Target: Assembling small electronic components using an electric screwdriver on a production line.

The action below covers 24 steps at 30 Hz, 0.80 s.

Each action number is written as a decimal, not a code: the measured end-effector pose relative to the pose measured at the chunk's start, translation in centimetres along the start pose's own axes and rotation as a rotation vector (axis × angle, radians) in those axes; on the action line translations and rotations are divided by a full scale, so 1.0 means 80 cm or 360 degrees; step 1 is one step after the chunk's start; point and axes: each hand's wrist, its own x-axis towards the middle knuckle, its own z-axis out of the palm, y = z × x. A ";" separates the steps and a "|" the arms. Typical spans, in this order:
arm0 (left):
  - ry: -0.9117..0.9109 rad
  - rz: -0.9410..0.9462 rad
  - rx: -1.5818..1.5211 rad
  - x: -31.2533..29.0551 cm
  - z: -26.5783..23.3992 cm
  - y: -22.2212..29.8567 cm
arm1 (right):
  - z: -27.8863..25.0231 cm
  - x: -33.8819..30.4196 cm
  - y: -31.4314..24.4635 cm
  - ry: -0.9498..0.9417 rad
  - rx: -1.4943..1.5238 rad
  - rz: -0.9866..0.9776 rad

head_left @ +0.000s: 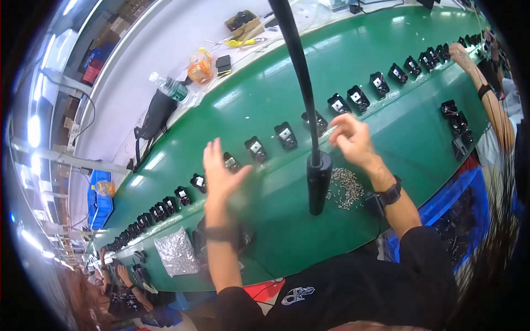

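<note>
Presently, left hand (222, 177): spread; black housing (256, 149) at 2 o'clock.
Right hand (356, 142): curled; we cannot tell whether pinching.
Metal pieces (349, 190): heaped at right hand's 6 o'clock.

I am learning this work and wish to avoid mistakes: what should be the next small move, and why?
Perhaps close the left hand gently on the black unit showing between its thumb and fingers: the hand is spread open, and the unit sits in a row on the green table, apparently ungripped.
</note>
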 end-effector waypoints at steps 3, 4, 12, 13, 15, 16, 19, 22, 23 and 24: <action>0.0015 -0.0435 -0.0642 -0.017 -0.047 -0.014 | -0.047 0.006 0.039 0.0358 0.0073 0.0152; 0.0016 -0.0387 -0.0498 -0.028 -0.050 -0.031 | -0.055 0.009 0.054 0.0474 0.0138 0.0196; -0.0094 -0.0152 -0.0147 -0.006 0.010 -0.003 | -0.053 0.020 0.062 0.0519 0.0381 0.0237; -0.0112 -0.0174 -0.0157 -0.004 0.014 -0.001 | -0.052 0.020 0.060 0.0496 0.0402 0.0257; -0.0168 -0.0071 0.0013 0.007 0.023 0.002 | -0.054 0.017 0.063 0.0500 0.0403 0.0275; -0.0168 0.0016 0.0131 0.012 0.028 0.000 | -0.056 0.020 0.063 0.0507 0.0402 0.0275; -0.0248 -0.0067 0.0204 0.017 0.043 0.008 | -0.059 0.021 0.062 0.0511 0.0382 0.0282; -0.0306 0.0012 0.0306 0.021 0.055 0.015 | -0.065 0.023 0.058 0.0510 0.0397 0.0295; -0.0303 0.0068 0.0374 0.025 0.058 0.019 | -0.066 0.024 0.057 0.0517 0.0387 0.0292; -0.0301 0.0076 0.0363 0.026 0.057 0.021 | -0.065 0.024 0.057 0.0500 0.0399 0.0301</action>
